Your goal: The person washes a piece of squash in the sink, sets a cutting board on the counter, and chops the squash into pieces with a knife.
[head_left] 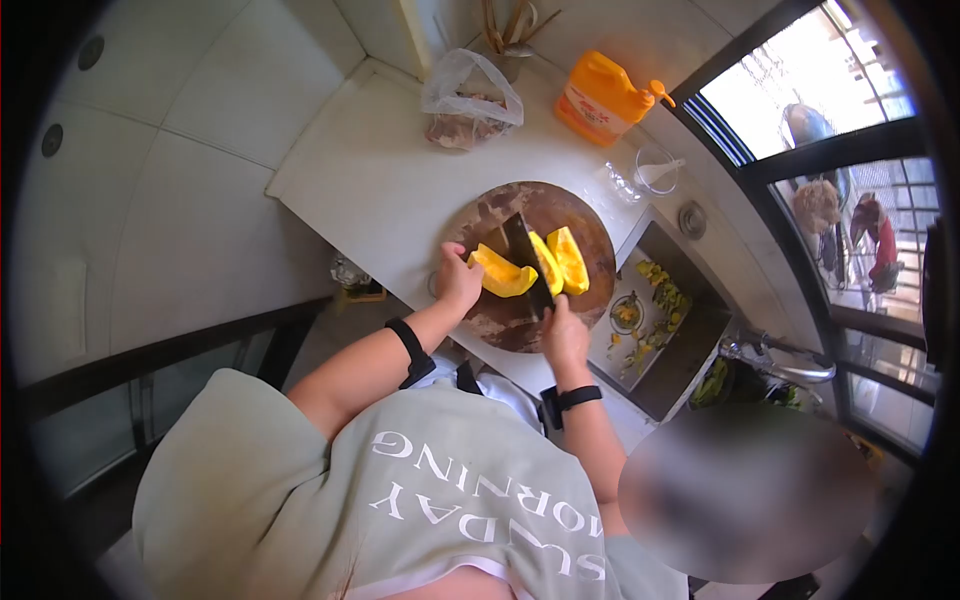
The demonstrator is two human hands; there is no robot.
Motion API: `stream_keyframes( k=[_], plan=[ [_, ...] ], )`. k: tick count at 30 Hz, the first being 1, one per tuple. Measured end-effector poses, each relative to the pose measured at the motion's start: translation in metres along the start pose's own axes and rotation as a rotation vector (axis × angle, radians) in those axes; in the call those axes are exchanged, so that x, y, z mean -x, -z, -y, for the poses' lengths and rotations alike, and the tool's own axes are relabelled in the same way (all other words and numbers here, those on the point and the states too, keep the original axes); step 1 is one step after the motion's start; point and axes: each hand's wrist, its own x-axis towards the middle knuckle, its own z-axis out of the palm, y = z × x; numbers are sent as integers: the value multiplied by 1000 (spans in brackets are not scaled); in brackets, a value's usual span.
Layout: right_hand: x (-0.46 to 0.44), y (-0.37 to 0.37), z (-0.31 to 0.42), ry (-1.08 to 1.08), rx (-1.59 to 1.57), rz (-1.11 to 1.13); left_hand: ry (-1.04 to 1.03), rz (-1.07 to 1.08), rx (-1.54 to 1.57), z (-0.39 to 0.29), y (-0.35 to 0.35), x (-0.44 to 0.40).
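A round wooden chopping board lies on the white counter. My left hand is closed on the left end of a curved yellow pumpkin piece at the board's left side. My right hand grips the handle of a dark, wide-bladed knife, its blade pointing away from me across the middle of the board. Right of the blade are two more yellow pieces, a narrow one close beside it and a thicker one further right.
A plastic bag of meat and an orange jug stand behind the board. A clear bowl is at the back right. To the right, the sink holds yellow and green scraps, with a faucet beyond.
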Motion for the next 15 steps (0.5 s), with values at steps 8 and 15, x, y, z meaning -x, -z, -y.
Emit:
stream_keyframes(
  k=[8,15],
  plan=[
    [-25,14,-20,-50,-89,-180,-1112,337,-434,-22,28,9],
    [-23,24,-30,-56,-161,-160,-1497,274,-496,-44,0,-30]
  ],
)
